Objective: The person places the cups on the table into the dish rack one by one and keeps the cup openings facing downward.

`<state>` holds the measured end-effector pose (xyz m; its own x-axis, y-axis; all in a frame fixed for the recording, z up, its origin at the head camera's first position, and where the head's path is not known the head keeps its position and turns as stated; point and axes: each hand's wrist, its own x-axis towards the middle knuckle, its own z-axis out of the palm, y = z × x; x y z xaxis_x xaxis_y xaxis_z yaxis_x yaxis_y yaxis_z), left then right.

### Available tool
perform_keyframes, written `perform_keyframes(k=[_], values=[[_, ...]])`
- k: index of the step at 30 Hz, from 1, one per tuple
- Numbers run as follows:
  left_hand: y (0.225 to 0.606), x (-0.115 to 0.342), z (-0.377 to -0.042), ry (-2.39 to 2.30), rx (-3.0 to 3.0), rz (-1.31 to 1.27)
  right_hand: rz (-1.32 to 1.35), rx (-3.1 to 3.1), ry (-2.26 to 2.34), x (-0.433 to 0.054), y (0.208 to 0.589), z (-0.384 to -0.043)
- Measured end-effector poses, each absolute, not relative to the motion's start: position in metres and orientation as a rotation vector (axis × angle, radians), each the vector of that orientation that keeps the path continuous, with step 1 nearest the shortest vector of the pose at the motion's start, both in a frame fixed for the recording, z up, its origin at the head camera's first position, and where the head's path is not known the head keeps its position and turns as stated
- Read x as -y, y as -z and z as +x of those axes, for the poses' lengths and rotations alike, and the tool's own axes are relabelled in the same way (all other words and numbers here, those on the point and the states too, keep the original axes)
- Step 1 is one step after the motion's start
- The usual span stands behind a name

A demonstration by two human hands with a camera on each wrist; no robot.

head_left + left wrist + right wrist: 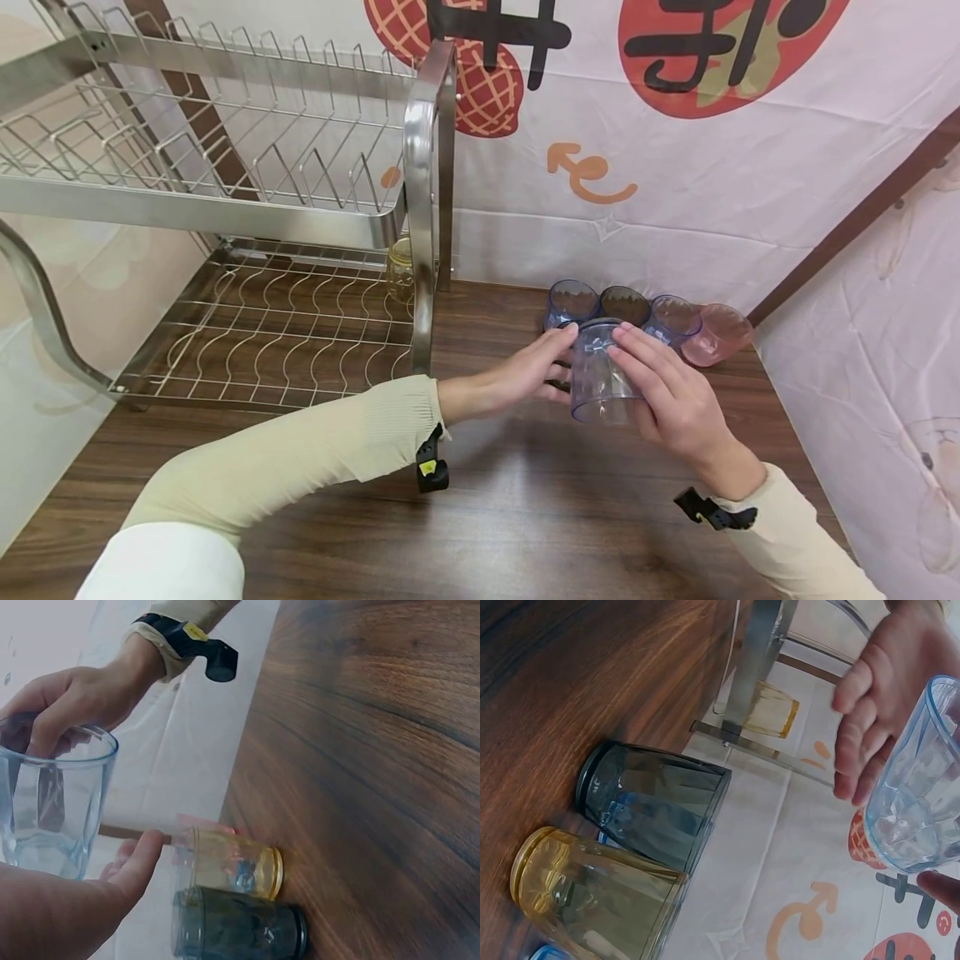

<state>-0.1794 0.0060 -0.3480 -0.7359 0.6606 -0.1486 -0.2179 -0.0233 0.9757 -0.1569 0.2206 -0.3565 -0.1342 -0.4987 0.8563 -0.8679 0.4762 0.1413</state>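
Observation:
A clear, bluish drinking glass (596, 379) is held above the table, between both hands. My right hand (678, 400) grips it, fingers spread over its side; in the left wrist view fingers of that hand (90, 697) reach in over the rim. My left hand (517, 379) is at the other side, thumb tip at the glass's edge and the other fingers loosely extended beside it. The right wrist view shows these left fingers (862, 735) uncurled. Behind the held glass stand a dark glass (656, 795) and an amber glass (600, 889).
Blue glasses (572, 300) and a pink glass (720, 337) stand in the row by the back wall. At left is a two-tier metal dish rack (420, 167), with a yellowish glass (401, 271) on its lower shelf. A printed cloth (675, 192) covers the wall.

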Motion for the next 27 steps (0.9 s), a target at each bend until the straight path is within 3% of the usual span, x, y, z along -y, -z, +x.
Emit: perform_keyframes(k=[27], values=[[0.352, -0.017, -0.173, -1.903, -1.494, 0.409, 1.26, 1.618, -0.342, -0.212, 0.36, -0.162]])
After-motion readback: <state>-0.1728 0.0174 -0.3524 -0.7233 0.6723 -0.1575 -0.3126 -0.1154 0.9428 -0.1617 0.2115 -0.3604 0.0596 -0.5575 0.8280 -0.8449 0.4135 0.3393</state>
